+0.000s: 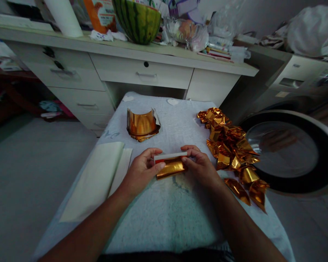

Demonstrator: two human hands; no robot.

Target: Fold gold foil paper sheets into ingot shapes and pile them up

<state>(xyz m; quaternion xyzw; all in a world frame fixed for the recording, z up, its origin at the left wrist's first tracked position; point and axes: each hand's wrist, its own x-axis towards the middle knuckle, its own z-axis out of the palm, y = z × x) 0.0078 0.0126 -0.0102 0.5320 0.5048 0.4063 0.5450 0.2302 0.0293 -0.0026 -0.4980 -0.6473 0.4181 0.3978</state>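
Note:
Between my two hands is a sheet of gold foil paper [171, 168], partly folded over, with a white strip along its far edge. My left hand [143, 169] pinches its left end, thumb on the gold face. At the right end my right hand [200, 165] grips it the same way, thumb in front and fingers behind. A curled stack of gold foil sheets [142, 123] stands on the cloth beyond my left hand. To the right lies a heap of folded gold foil pieces [229, 145]. White paper sheets [95, 178] lie left of my left hand.
A pale blue cloth [177, 222] covers the table. Behind it stands a white desk [142, 69] with drawers, bearing a cut watermelon [139, 22], a paper roll [64, 18] and plastic bags. At right, a washing machine's round door [285, 149] hangs open beside the table.

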